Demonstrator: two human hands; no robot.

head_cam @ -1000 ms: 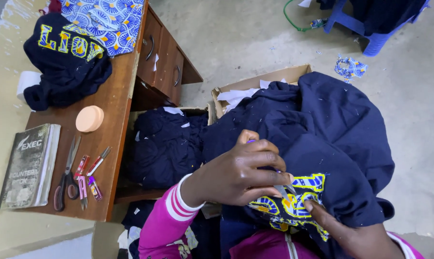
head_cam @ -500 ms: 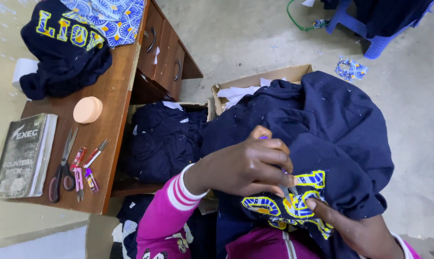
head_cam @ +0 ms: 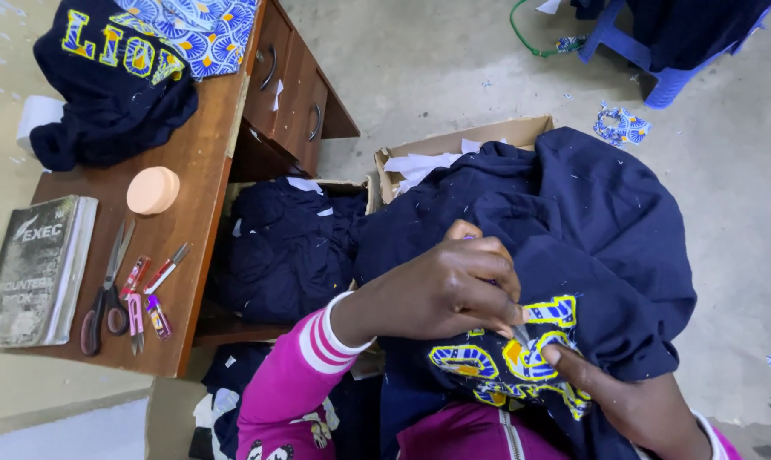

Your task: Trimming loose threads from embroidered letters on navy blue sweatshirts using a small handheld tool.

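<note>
The left hand [head_cam: 441, 290] is curled over the navy garment [head_cam: 573, 230] that lies across the person's lap, its fingertips pinched together around a small tool, hard to make out, at the upper edge of the yellow and blue embroidered lettering [head_cam: 513, 358]. The right hand [head_cam: 624, 396] lies just below that lettering, its fingers pressing and gripping the cloth so that the lettering sits between the two hands. To the left, well apart, a wooden desk [head_cam: 202, 162] carries scissors [head_cam: 104, 294], a worn book [head_cam: 32, 273] and another folded navy garment [head_cam: 113, 81].
</note>
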